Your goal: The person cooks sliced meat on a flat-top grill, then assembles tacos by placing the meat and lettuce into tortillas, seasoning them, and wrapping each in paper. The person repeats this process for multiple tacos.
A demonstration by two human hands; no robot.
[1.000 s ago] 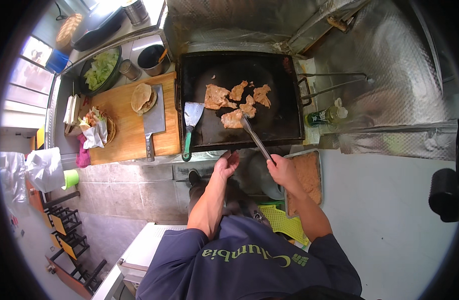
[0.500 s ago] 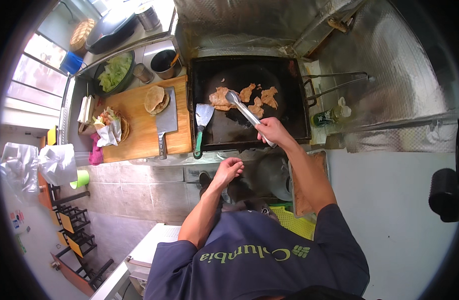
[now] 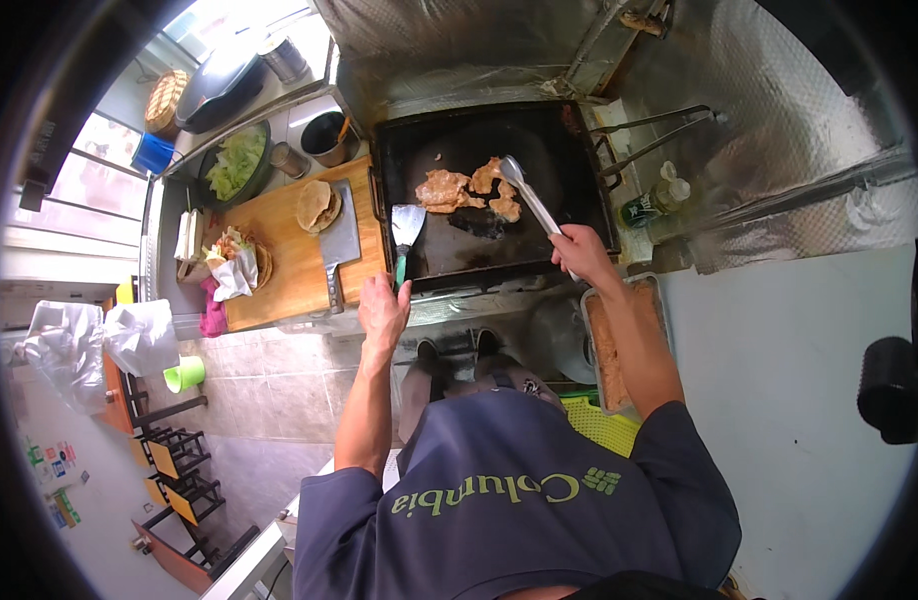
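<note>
One shirt (image 3: 539,440) bears green lettering (image 3: 487,494); the right hand (image 3: 582,254) grips tongs (image 3: 534,205); the left hand (image 3: 384,312), grasp unclear, is at the spatula (image 3: 408,226) by the griddle's edge (image 3: 489,275).

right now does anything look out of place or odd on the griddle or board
Nothing looks clearly wrong. Slightly odd: a small scrap lies alone on the griddle, behind the large piece of meat. Also, the handle of the cleaver reaches the front edge of the cutting board, where it might get knocked.
</note>
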